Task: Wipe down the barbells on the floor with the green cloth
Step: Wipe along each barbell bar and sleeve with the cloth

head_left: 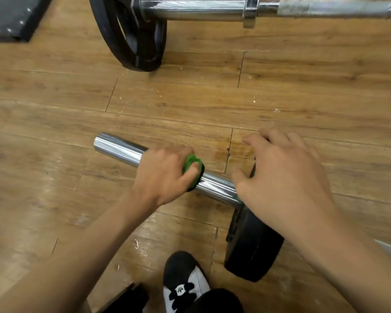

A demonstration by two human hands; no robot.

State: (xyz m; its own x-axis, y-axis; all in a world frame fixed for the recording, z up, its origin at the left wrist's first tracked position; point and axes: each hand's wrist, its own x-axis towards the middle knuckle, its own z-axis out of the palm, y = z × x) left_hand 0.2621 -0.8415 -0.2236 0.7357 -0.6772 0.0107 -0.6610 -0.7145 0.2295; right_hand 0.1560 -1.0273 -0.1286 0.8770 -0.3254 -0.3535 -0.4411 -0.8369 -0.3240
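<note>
A chrome barbell sleeve [120, 149] lies on the wooden floor, running from centre left down to a black weight plate [253, 249]. My left hand [165, 175] grips the green cloth [191, 166], wrapped around the middle of the sleeve. My right hand [282, 175] rests with spread fingers on top of the black plate, where the sleeve meets it. A second barbell [201, 7] lies across the top of the view, with a chrome sleeve, a collar and a black plate [131, 35] standing on edge.
A dark padded mat [11, 16] sits at the top left corner. My black-and-white shoe [183, 283] is on the floor just below the near barbell. Bare wooden planks [190, 102] stretch between the two barbells.
</note>
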